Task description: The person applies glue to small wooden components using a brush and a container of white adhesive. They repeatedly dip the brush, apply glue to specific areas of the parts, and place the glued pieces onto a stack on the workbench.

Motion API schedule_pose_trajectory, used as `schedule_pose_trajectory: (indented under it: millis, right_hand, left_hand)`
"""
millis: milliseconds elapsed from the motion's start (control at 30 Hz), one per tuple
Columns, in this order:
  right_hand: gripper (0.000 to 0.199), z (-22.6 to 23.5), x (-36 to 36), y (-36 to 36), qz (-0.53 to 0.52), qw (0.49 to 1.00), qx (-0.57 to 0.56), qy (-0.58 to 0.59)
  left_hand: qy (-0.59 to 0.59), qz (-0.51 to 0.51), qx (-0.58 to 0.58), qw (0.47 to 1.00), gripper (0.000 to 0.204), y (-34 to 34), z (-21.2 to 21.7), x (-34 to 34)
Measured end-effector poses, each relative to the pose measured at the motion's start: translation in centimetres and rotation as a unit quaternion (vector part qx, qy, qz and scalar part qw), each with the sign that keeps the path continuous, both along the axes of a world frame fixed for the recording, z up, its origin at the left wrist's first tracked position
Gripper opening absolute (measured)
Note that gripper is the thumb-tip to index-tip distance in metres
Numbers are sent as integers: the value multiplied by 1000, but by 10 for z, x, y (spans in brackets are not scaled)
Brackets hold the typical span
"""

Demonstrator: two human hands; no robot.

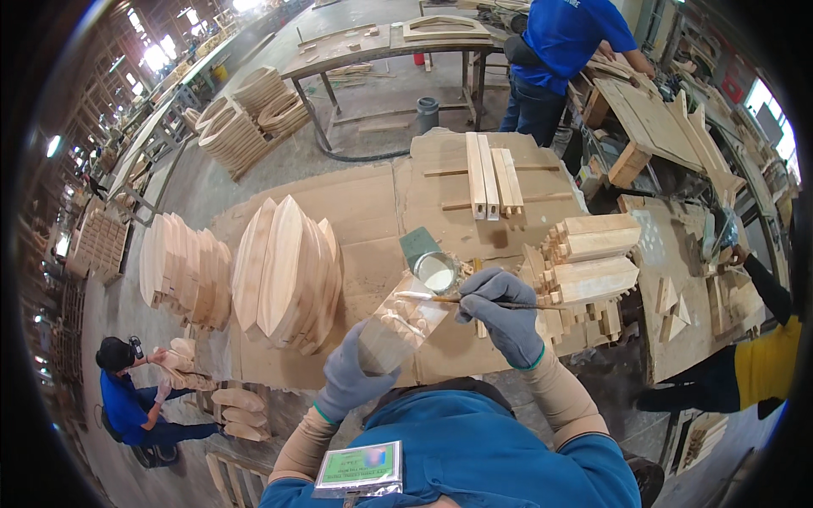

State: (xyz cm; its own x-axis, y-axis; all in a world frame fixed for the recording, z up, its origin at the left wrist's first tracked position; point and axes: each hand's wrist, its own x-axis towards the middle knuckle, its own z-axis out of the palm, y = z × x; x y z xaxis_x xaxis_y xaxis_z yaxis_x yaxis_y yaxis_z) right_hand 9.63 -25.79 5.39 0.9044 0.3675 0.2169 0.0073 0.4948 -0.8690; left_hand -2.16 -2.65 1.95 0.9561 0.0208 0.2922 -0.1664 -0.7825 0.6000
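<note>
My left hand (349, 377), in a grey glove, grips a pale wooden piece (385, 345) tilted above the cardboard-covered table. My right hand (501, 311), gloved too, pinches the thin handle of a brush (446, 298). White matter coats the brush's tip, which lies over the piece's far end. White streaks, apparently glue, show on the wood near small pegs or holes that I cannot make out clearly. Just beyond the brush stands a round tub (437, 273) of white liquid, with a dark green sheet (417, 245) beside it.
Curved wooden parts (288, 271) stand in stacks at the left. Blocks with dowels (593, 254) are piled at the right, and long wooden bars (487, 178) lie at the back on the cardboard (364, 212). Co-workers (550, 51) work behind, at left and right.
</note>
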Motion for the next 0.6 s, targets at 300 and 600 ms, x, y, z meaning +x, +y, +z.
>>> schedule_pose_trajectory:
  millis: [300,600]
  right_hand:
    - [3,-9,19,-2,-106,989,50,-94]
    - [56,-4,21,8,251,953,-4,172]
  left_hand:
    - [-16,-96,13,995,82,12,14,9]
    - [-324,-120,292,892,61,22,51,69]
